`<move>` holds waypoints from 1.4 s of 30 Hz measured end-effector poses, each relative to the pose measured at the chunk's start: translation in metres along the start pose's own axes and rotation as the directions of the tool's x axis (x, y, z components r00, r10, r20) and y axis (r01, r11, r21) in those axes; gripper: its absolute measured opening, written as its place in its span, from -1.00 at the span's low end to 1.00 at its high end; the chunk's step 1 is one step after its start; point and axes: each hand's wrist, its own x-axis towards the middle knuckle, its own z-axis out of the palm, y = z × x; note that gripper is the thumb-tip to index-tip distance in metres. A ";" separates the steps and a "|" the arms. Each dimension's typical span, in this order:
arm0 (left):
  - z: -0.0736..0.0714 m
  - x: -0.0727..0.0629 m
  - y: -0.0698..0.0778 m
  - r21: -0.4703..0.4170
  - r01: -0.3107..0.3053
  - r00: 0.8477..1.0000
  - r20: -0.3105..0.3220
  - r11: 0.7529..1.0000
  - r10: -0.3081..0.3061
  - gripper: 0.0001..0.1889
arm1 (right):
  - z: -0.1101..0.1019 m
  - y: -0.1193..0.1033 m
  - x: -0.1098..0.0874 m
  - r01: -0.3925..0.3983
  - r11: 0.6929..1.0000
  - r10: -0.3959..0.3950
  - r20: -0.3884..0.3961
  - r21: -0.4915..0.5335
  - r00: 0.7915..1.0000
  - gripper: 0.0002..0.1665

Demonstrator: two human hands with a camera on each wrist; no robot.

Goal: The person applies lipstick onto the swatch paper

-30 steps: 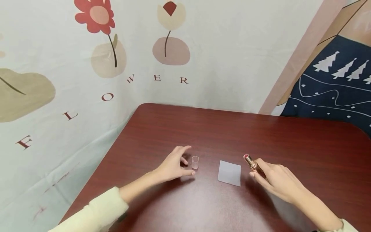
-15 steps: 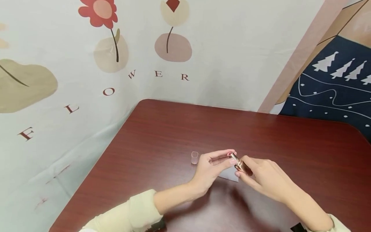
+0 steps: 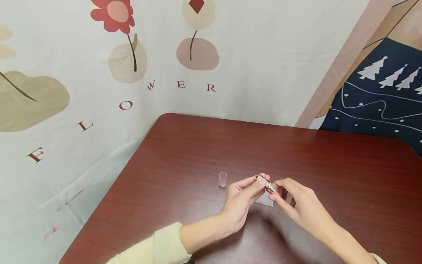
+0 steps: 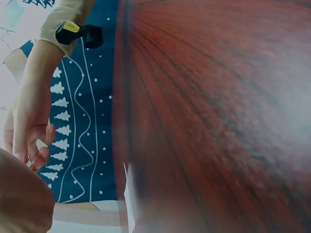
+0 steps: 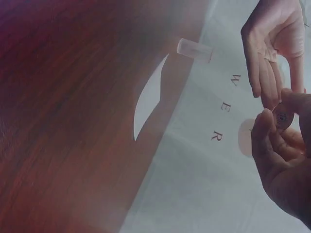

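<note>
Lipstick (image 3: 271,187) in the lower right of the head frame, pinched near opposite ends by left hand (image 3: 240,204) and right hand (image 3: 304,208). On the tabletop (image 3: 197,154), clear cap (image 3: 222,180) farther left, pale square (image 3: 265,200) partly hidden.

on a reddish-brown table (image 3: 184,154), a clear upright cap (image 3: 222,180), a flat pale sheet (image 5: 149,99)

Printed hanging (image 3: 263,66) behind a red-brown worktop (image 3: 296,154).
In the head view, a red flower (image 3: 118,11) sits near eleven o'clock, letters spelling FLOWER (image 3: 120,106) run from nine to twelve, and a navy panel (image 3: 366,97) with white trees (image 3: 373,69) lies between two and three.
</note>
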 end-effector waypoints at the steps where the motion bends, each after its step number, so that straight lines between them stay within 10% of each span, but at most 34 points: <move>1: 0.001 0.000 -0.001 0.002 -0.003 1.000 0.001 1.000 0.003 -0.71 | 0.000 0.000 -0.001 -0.005 1.000 0.005 -0.001 0.012 1.000 -0.75; 12: 0.000 0.000 -0.007 -0.006 0.044 0.997 -0.057 0.999 -0.044 -0.71 | 0.003 -0.006 -0.009 -0.293 0.935 0.268 0.142 0.198 0.953 -0.77; 20: -0.003 -0.002 -0.005 -0.053 0.073 0.993 -0.094 0.996 -0.078 -0.67 | 0.016 -0.006 -0.009 -0.125 0.991 0.129 -0.097 0.048 0.987 -0.58; 29: -0.002 -0.001 -0.004 -0.053 0.065 0.995 -0.066 0.996 -0.069 -0.69 | 0.018 -0.006 -0.011 -0.183 0.967 0.198 -0.071 0.178 0.978 -0.56; 42: -0.001 0.000 -0.007 -0.057 0.080 0.994 -0.065 0.995 -0.083 -0.65 | 0.018 -0.006 -0.012 -0.149 0.986 0.157 -0.136 0.072 0.978 -0.58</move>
